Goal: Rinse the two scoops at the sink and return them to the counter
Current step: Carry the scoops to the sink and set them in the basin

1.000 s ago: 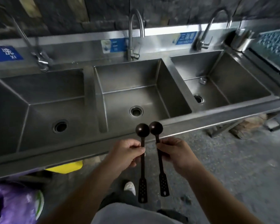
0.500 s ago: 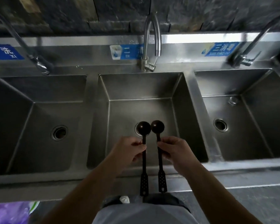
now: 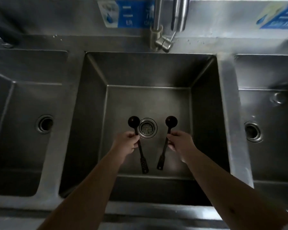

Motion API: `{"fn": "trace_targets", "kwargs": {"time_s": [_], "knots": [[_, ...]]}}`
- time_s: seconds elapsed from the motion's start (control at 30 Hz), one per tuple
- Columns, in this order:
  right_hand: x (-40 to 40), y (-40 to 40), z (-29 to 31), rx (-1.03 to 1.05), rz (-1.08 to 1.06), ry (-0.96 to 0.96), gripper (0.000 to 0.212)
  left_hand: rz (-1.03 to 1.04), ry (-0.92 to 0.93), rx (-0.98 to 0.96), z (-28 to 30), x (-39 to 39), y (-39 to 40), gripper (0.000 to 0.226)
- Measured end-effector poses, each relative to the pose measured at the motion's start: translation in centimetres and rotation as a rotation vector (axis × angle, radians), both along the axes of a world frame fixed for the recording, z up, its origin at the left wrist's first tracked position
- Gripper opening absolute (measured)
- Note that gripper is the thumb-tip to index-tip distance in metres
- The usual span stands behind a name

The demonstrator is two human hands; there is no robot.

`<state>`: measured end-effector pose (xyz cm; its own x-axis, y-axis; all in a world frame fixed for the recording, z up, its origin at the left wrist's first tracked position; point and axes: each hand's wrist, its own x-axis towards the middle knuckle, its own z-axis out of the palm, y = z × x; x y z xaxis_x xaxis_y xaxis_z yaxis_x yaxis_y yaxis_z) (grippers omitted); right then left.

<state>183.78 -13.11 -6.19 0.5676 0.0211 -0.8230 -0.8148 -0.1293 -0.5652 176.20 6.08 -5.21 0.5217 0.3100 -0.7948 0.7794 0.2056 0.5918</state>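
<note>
Two dark long-handled scoops hang over the middle steel sink basin (image 3: 204, 103). My left hand (image 3: 125, 144) grips the left scoop (image 3: 134, 121) by its stem, bowl pointing away from me. My right hand (image 3: 179, 141) grips the right scoop (image 3: 171, 121) the same way. The scoops sit on either side of the drain strainer (image 3: 148, 128), and their perforated handle ends angle toward each other below my hands. The faucet (image 3: 163, 30) stands at the back of this basin; no water shows.
A left basin (image 3: 23, 100) and a right basin (image 3: 269, 100) flank the middle one, each with a drain. Blue labels (image 3: 125, 14) are stuck on the backsplash. The sink's steel front rim (image 3: 140, 211) runs under my forearms.
I have come closer, and both hands now reach over the middle basin. The scoops, held side by side before, have spread apart to either side of the drain.
</note>
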Motion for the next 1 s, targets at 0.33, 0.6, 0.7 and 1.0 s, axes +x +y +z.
{"fn": "trace_targets", "kwargs": {"time_s": [0.33,0.6,0.7,1.0], "knots": [[-1.7,2.5,-12.7,-0.096,0.035,0.055,0.024,0.051,0.12,0.067,-14.2,-1.1,1.6,0.009],[-2.3,2.3,-16.9,-0.164,-0.046,0.048,0.023,0.098,0.137,0.061,-18.2,-1.3,1.6,0.013],[-2.2,2.1,-17.8,-0.201,-0.046,0.063,0.02,0.096,0.145,0.09,-19.2,-1.4,1.7,0.014],[-1.6,1.1,-16.4,-0.329,0.099,0.046,0.022,-0.009,0.252,0.138,-17.9,-0.8,2.8,0.028]]}}
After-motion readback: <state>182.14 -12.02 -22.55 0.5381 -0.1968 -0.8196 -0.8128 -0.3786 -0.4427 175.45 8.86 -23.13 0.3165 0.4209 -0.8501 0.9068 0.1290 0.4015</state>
